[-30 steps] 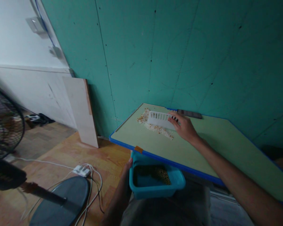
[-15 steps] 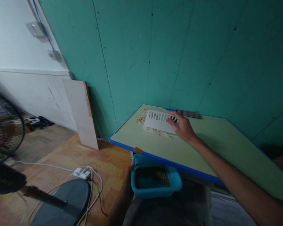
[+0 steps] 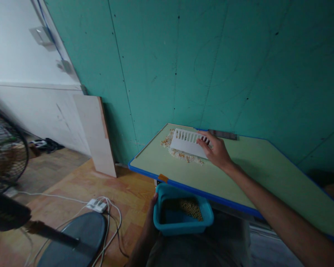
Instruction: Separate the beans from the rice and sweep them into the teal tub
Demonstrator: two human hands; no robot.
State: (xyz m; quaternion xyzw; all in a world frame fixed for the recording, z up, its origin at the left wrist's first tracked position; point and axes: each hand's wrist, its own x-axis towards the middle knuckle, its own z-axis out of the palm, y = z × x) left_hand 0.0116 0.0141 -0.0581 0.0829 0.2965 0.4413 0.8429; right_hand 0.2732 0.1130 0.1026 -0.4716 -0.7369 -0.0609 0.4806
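My right hand (image 3: 215, 150) grips the right end of a white slotted plastic panel (image 3: 187, 144), its thumb across the front. The panel stands tilted on the table among scattered pale grains mixed with yellow beans (image 3: 186, 157); more beans lie by its left end. Below the table's front edge, my left hand (image 3: 152, 213) holds a blue plastic tub (image 3: 183, 229) by its left side, the fingers mostly hidden. Round, yellowish beans (image 3: 191, 208) have gathered at the right of the tub.
The pale green table (image 3: 239, 178) has a blue edge and stands against a green wall (image 3: 156, 74). A dark flat strip (image 3: 222, 134) lies at its back. To the left are a fan (image 3: 7, 155), a power strip (image 3: 96, 205) with loose cables, and a leaning board (image 3: 96, 133).
The blue tub has shifted slightly left and tipped so that more of the beans inside show. My right hand and the white panel have barely moved.
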